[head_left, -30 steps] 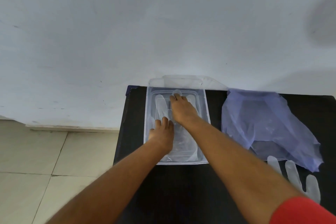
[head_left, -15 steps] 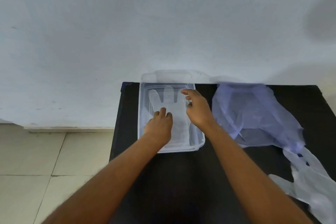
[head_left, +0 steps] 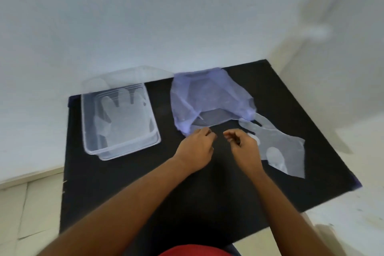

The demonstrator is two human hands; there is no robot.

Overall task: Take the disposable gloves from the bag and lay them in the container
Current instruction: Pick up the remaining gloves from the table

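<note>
A plain white wall (head_left: 145, 16) is seen filling the upper part of the head view, lit evenly with a faint bluish cast. At the right a second wall (head_left: 342, 48), warmer in tone, is met at a corner; blurred grey shadows are cast across it. A black tabletop (head_left: 207, 193) is set against the white wall, its matte surface tilted in the frame by the camera's angle. To the left, below the wall, a pale skirting strip (head_left: 31, 176) is seen, and beneath it a floor of light beige tiles (head_left: 27, 214) with thin dark grout lines. To the right of the table a whitish, mottled floor area (head_left: 353, 214) is seen, blurred.
</note>
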